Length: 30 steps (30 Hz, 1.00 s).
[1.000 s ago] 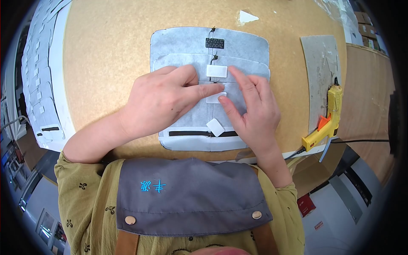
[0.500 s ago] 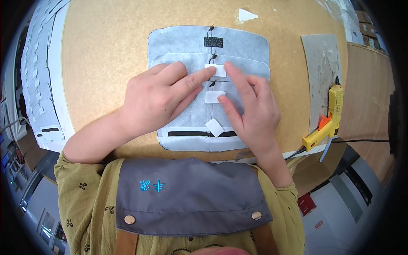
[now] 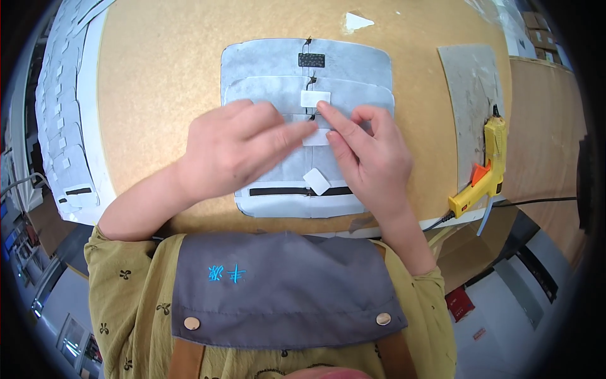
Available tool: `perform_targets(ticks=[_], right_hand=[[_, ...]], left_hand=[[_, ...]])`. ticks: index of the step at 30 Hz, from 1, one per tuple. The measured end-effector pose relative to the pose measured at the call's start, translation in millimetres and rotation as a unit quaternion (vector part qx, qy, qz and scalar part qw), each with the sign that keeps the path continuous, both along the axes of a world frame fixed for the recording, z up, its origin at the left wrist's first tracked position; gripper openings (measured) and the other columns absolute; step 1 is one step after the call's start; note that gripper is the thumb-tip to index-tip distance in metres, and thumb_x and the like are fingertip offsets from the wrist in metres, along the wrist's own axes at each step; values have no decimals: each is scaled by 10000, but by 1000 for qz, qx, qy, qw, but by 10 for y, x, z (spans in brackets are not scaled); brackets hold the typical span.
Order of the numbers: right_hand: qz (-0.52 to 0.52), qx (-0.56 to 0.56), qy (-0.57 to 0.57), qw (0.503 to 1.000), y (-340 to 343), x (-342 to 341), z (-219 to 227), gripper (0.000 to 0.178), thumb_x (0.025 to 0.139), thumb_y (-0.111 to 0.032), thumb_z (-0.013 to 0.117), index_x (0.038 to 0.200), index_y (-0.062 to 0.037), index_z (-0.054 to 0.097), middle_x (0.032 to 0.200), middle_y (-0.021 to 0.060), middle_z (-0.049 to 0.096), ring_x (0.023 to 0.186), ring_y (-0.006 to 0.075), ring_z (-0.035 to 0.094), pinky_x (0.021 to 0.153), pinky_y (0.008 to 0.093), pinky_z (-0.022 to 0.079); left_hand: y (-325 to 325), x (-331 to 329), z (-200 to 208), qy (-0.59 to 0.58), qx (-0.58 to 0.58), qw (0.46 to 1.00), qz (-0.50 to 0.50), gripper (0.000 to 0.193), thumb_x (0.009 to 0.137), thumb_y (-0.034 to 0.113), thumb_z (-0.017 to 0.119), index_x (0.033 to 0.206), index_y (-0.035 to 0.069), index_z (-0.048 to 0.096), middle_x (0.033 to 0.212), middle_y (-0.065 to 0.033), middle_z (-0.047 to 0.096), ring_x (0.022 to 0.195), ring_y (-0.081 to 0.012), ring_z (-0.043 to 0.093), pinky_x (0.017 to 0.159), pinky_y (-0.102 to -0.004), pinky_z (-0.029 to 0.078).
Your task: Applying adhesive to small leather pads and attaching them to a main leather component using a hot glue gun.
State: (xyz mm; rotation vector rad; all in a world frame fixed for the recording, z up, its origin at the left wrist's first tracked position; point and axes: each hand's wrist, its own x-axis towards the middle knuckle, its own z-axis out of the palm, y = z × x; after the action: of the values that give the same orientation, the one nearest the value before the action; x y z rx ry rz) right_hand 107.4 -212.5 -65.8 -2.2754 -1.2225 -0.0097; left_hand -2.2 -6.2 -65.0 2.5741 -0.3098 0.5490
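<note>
Light grey fabric panels lie flat and overlapping on the board before me, with a dark patch on the farthest one. A white rectangular patch sits on the middle line, and my right hand has its index fingertip at its lower right corner. That hand's thumb is beside a second white patch nearer me. My left hand stretches its slightly blurred index finger to this second patch's upper edge, other fingers bent. A third white piece lies tilted by the black slot. Neither hand holds anything.
To the right, a yellow glue gun with an orange trigger rests by a stained grey board. Its black cable runs rightward. Stacked grey panels line the left edge. A white scrap lies at the far side.
My left index finger has moved from the upper white patch toward the second one. The right index fingertip has shifted onto the upper patch's near corner. The view has shifted slightly.
</note>
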Motion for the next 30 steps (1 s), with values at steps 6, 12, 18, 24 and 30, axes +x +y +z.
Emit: perform_targets(ticks=[6,12,18,24,30], right_hand=[[-20,57,82,995,-36,33,-11,413,846,-108,737,1253,-148,680,932,24,617,716,118,583,530,250,443],[-25,52,80,995,-45,41,1,382,861,-172,715,1240,-163,673,932,19,614,694,183,605,587,315,489],[5,-14,29,999,-4,-5,69,398,853,-234,726,1248,-266,687,905,5,516,736,174,562,597,319,478],[7,-53,-13,998,25,-36,48,409,840,-320,730,1247,-300,689,929,3,485,766,174,548,600,318,475],[-26,-35,21,999,60,-22,71,420,830,-337,742,1244,-287,690,925,1,489,763,169,553,600,312,476]], left_hand=[[-244,-117,145,70,29,990,-117,424,725,283,766,1141,219,707,1021,56,605,688,-132,519,601,-259,473],[-340,-55,216,150,-5,984,-100,293,754,232,755,1023,165,660,1063,27,605,762,-174,565,639,-305,507],[-323,-125,167,160,-43,979,-118,205,776,174,734,932,131,609,972,2,612,763,-188,586,656,-321,516],[14,-169,318,279,-293,912,-65,160,857,67,721,954,98,599,930,11,617,716,-111,545,640,-264,447],[239,-192,240,385,-685,618,27,129,977,157,622,1071,69,623,847,34,553,611,-15,445,527,-156,348]])
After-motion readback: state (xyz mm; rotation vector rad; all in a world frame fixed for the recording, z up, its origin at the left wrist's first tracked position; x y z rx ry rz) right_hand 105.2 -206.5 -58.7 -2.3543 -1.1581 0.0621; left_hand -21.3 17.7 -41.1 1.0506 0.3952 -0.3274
